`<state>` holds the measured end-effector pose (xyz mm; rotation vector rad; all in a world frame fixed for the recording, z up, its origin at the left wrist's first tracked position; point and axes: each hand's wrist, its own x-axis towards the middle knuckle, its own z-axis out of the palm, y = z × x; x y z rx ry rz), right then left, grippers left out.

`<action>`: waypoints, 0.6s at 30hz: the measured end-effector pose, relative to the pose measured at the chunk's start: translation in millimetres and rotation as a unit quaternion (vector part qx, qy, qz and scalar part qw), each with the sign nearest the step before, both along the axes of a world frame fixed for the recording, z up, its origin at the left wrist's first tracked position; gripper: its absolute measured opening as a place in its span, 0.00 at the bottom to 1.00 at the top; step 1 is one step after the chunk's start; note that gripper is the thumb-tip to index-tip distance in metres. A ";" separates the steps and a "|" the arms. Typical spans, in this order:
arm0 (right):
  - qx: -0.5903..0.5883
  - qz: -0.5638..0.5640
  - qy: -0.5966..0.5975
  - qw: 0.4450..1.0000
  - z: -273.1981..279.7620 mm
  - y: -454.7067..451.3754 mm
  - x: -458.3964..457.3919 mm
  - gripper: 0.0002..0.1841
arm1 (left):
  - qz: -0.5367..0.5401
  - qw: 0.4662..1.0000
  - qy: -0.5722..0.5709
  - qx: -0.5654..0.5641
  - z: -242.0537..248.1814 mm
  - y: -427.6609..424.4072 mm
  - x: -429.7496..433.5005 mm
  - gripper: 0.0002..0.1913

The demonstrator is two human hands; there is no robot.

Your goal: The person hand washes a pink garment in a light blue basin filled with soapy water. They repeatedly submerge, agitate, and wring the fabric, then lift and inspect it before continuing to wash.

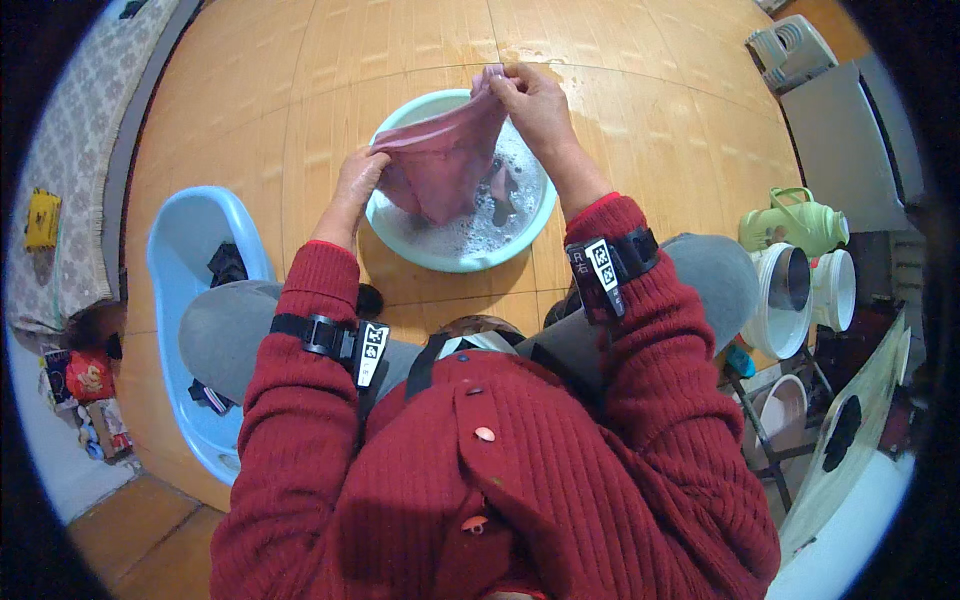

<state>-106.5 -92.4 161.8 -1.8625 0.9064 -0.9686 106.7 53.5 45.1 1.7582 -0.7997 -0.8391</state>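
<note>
A wet pink cloth garment is stretched between my two hands over a round pale-green basin. My left hand grips its edge at the basin's left rim. At the far right side of the basin, my right hand pinches a bunched upper corner, held higher than the other end. The garment's lower part hangs down to the soapy water; how much of it is under the suds cannot be told. Another piece of pinkish and dark cloth lies partly in the foam on the right.
A blue plastic tub with dark clothes stands at my left, near a cloth-covered surface. On the right are a green thermos, white buckets and a folding stand. Water wets the tiled floor beyond the basin.
</note>
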 end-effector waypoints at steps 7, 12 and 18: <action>0.269 0.068 -0.122 0.953 -20.2 8.2 4.1 0.12 | 0.108 0.985 -0.086 0.106 -11.8 -23.0 6.5 0.22; 0.389 0.129 -0.173 0.896 -24.2 18.3 10.8 0.10 | -0.034 0.993 -0.092 0.071 17.5 -32.8 -42.2 0.22; 0.396 0.196 -0.131 0.887 -5.7 38.0 18.0 0.09 | -0.044 0.996 0.043 -0.065 48.4 -39.2 -114.2 0.11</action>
